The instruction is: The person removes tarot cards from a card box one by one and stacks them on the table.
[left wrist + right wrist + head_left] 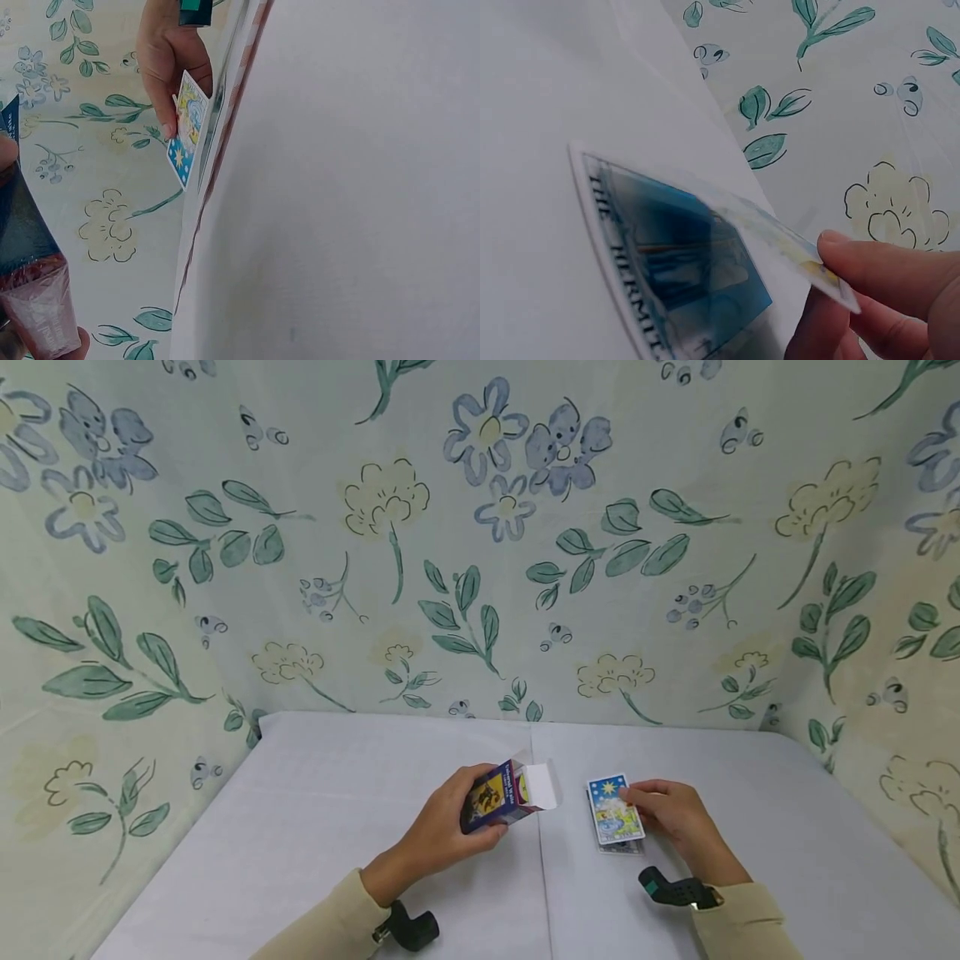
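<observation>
My left hand (435,831) grips a dark blue tarot card box (487,802) around its sides, above the white table. The box's white end flap (543,785) hangs open toward the right, and something yellow and pink shows inside. Between thumb and fingers, my right hand (678,822) pinches a tarot card (607,810) with a yellow star on blue. Beneath that card, in the right wrist view, a card lettered "THE HERMIT" (679,247) lies on the table. Whether more cards lie under it cannot be seen. The left wrist view shows the pinched card tilted.
A white cloth (315,827) covers the table, with a crease (542,868) running down its middle. Behind and at both sides hangs a floral curtain (480,627). Each wrist wears a black camera mount, such as the right camera (675,889).
</observation>
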{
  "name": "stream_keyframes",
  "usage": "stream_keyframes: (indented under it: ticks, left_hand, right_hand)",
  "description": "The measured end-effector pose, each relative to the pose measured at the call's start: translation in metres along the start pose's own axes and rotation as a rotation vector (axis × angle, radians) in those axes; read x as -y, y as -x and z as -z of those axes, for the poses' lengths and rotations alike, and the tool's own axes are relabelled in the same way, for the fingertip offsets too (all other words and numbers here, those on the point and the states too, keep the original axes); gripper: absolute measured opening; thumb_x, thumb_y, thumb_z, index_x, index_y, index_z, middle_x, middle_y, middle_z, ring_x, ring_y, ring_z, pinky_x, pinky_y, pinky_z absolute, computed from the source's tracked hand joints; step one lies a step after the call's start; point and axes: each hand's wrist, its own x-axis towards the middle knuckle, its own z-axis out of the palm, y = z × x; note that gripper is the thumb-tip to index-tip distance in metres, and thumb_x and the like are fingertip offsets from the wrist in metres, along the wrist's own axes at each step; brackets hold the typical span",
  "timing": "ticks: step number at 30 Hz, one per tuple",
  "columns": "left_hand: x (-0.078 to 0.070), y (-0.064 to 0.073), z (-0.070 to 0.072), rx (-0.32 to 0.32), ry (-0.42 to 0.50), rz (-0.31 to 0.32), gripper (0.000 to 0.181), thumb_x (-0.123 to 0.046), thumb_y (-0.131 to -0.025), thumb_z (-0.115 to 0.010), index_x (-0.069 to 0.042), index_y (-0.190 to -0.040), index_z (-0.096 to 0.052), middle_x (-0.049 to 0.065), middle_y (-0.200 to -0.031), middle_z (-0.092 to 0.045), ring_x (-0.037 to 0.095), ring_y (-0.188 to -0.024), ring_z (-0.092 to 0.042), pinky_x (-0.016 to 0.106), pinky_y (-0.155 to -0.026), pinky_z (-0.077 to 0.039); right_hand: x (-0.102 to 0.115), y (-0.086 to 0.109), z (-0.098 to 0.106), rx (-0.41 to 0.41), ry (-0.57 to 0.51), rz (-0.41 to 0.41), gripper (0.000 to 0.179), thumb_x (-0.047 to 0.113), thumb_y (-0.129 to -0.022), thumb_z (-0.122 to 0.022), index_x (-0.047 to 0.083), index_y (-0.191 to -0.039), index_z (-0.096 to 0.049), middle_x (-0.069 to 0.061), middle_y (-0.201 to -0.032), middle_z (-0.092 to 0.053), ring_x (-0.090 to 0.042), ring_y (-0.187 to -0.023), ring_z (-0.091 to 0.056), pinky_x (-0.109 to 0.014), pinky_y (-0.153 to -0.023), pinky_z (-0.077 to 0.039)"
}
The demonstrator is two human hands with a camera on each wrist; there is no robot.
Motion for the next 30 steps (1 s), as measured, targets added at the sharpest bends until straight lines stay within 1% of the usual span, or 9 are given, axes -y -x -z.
stream_keyframes:
  ticks: [4,8,12,16,21,23,28,30]
  left_hand:
    - [-0.001,0.000,0.001,0.002,0.003,-0.001,0.070,-0.037,-0.082,-0.074,-0.024,-0.141,-0.038,-0.006,-0.125,-0.052,0.009,-0.105,-0.050,0.027,-0.087,-0.050]
    - [-0.001,0.000,0.001,0.005,0.004,-0.001,0.070,-0.036,-0.083,-0.074,-0.023,-0.142,-0.038,-0.005,-0.127,-0.052,0.009,-0.107,-0.050,0.028,-0.088,-0.050]
    - [-0.002,0.000,0.001,0.006,0.001,0.002,0.071,-0.034,-0.082,-0.075,-0.024,-0.142,-0.038,-0.005,-0.127,-0.051,0.010,-0.107,-0.050,0.028,-0.089,-0.050]
    - [-0.002,0.000,0.001,0.008,-0.002,-0.002,0.071,-0.035,-0.082,-0.074,-0.023,-0.142,-0.037,-0.004,-0.127,-0.051,0.010,-0.107,-0.050,0.028,-0.089,-0.050]
    - [-0.002,0.000,0.001,0.002,0.012,0.010,0.070,-0.041,-0.082,-0.073,-0.025,-0.141,-0.038,-0.008,-0.127,-0.051,0.007,-0.108,-0.050,0.027,-0.089,-0.049]
    - [-0.003,0.000,0.001,0.001,0.016,0.014,0.071,-0.042,-0.082,-0.073,-0.025,-0.141,-0.039,-0.009,-0.127,-0.051,0.007,-0.108,-0.050,0.027,-0.090,-0.049]
    - [-0.003,0.000,0.001,0.007,0.013,0.004,0.070,-0.043,-0.083,-0.072,-0.023,-0.142,-0.038,-0.005,-0.127,-0.052,0.009,-0.108,-0.051,0.028,-0.089,-0.050]
    - [-0.003,0.000,0.001,0.008,0.015,0.003,0.070,-0.042,-0.083,-0.072,-0.023,-0.142,-0.038,-0.005,-0.127,-0.051,0.009,-0.108,-0.051,0.028,-0.089,-0.050]
  right_hand:
    - [0.000,0.001,-0.001,-0.007,0.016,0.000,0.056,0.033,-0.084,-0.074,-0.006,-0.121,-0.057,-0.022,-0.115,-0.059,-0.024,-0.088,-0.058,-0.020,-0.066,-0.051]
    - [-0.001,0.002,-0.002,-0.018,0.032,0.000,0.054,0.030,-0.084,-0.075,-0.007,-0.120,-0.058,-0.021,-0.110,-0.061,-0.023,-0.083,-0.058,-0.020,-0.062,-0.050]
    - [-0.002,0.001,-0.003,-0.034,0.060,0.002,0.052,0.030,-0.084,-0.075,-0.006,-0.118,-0.059,-0.020,-0.107,-0.062,-0.022,-0.080,-0.058,-0.021,-0.062,-0.050]
    - [-0.003,0.000,-0.007,-0.056,0.111,0.022,0.049,0.030,-0.085,-0.074,-0.005,-0.116,-0.060,-0.020,-0.107,-0.062,-0.023,-0.081,-0.058,-0.022,-0.063,-0.050]
    - [-0.004,0.001,-0.010,-0.091,0.184,0.056,0.042,0.027,-0.085,-0.073,-0.005,-0.110,-0.063,-0.021,-0.101,-0.062,-0.025,-0.079,-0.057,-0.026,-0.062,-0.050]
    - [-0.003,0.003,-0.011,-0.097,0.211,0.068,0.040,0.026,-0.085,-0.072,-0.005,-0.108,-0.063,-0.020,-0.098,-0.062,-0.024,-0.077,-0.056,-0.025,-0.060,-0.049]
    - [0.003,0.009,-0.012,-0.111,0.267,0.105,0.034,0.022,-0.085,-0.071,-0.006,-0.103,-0.063,-0.018,-0.089,-0.061,-0.023,-0.071,-0.054,-0.021,-0.052,-0.044]
    - [0.003,0.010,-0.012,-0.119,0.290,0.114,0.032,0.020,-0.085,-0.071,-0.006,-0.102,-0.063,-0.018,-0.087,-0.061,-0.023,-0.071,-0.054,-0.021,-0.051,-0.044]
